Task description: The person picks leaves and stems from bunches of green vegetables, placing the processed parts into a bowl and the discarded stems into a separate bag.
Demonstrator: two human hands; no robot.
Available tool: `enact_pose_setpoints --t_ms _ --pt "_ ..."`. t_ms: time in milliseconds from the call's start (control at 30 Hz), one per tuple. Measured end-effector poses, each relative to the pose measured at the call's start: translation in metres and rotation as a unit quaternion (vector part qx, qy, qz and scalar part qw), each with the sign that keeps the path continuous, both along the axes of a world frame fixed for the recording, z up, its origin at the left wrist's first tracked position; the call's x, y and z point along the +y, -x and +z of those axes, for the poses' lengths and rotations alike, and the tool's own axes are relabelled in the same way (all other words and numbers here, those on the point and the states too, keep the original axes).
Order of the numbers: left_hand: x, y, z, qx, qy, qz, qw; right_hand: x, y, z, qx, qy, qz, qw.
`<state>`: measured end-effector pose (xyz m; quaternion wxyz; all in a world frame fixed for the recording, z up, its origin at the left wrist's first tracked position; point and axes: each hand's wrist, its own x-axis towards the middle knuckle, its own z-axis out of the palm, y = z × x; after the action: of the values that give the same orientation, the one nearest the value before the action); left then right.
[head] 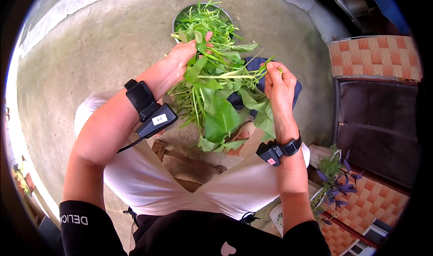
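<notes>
My left hand (184, 56) grips a bunch of leafy green vegetable stems (220, 117), whose broad leaves hang down between my knees. At the right, my right hand (280, 81) pinches thin green stems between thumb and fingertips. Just beyond my left hand stands a round metal basin (174, 23), heaped with cut green stems and leaves (203, 20). A pile of narrower greens (182, 97) lies under the held bunch, partly covered by it. Behind my right hand is dark blue material (297, 92), perhaps a bag; the leaves hide much of it.
Concrete floor (118, 42) surrounds the basin. A low wooden stool or frame (189, 166) shows between my legs. Potted plants (333, 178) stand by the tiled wall (375, 58) at right, near a dark doorway panel (377, 120). Wrist devices (157, 120) sit on both arms, the left one with a cable.
</notes>
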<state>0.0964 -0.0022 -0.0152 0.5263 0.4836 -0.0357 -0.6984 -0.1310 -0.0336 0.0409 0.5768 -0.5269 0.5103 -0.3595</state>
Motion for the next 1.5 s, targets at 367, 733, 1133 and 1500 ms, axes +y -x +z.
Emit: enact_pose_setpoints --t_ms 367,733,1133,1500 --pt "-0.008 -0.01 -0.01 0.056 0.0 0.075 0.996 0.006 0.001 0.006 -0.055 0.022 -0.052 0.997" --pt "-0.008 -0.009 -0.015 0.08 -0.031 0.121 0.989 0.01 0.005 0.012 -0.09 0.084 -0.162 0.979" --pt "0.0 -0.004 -0.031 -0.076 -0.07 0.008 0.995 -0.016 0.05 0.031 -0.087 -0.047 -0.152 0.983" --pt "0.015 0.029 0.008 -0.178 0.105 -0.309 0.928 -0.018 0.051 0.029 -0.124 -0.011 -0.137 0.983"
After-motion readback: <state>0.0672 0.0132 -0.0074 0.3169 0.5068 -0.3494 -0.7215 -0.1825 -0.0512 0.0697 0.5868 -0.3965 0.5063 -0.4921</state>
